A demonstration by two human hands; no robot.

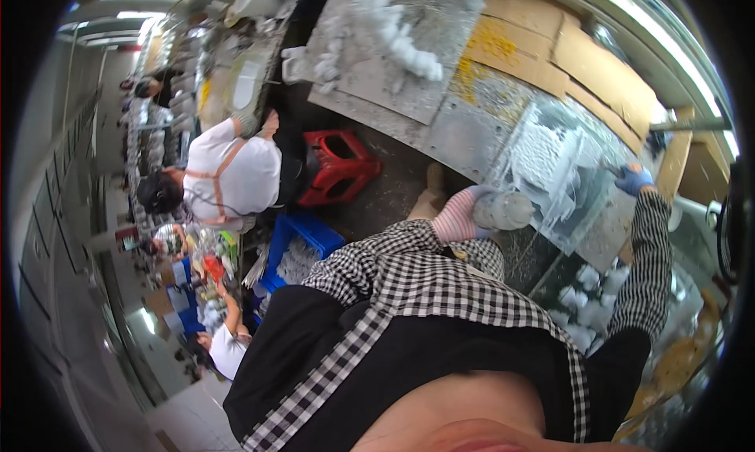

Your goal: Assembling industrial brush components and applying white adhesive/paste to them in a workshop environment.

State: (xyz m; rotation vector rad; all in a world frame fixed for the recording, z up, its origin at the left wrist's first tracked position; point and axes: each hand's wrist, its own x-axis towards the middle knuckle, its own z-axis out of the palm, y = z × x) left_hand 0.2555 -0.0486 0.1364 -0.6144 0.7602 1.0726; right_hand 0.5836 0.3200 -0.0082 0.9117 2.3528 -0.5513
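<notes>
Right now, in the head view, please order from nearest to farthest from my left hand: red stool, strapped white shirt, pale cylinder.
1. Pale cylinder: in your left hand.
2. Red stool: to the left.
3. Strapped white shirt: farther left.

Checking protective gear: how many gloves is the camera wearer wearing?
2: a pink-striped fabric glove on the left hand, holding a cloudy cylindrical container, and a blue fabric glove on the right hand, toward the picture's right.

Pink-striped left glove (454,218), blue right glove (631,181), checked sleeves (650,251), red stool (363,167)
</notes>
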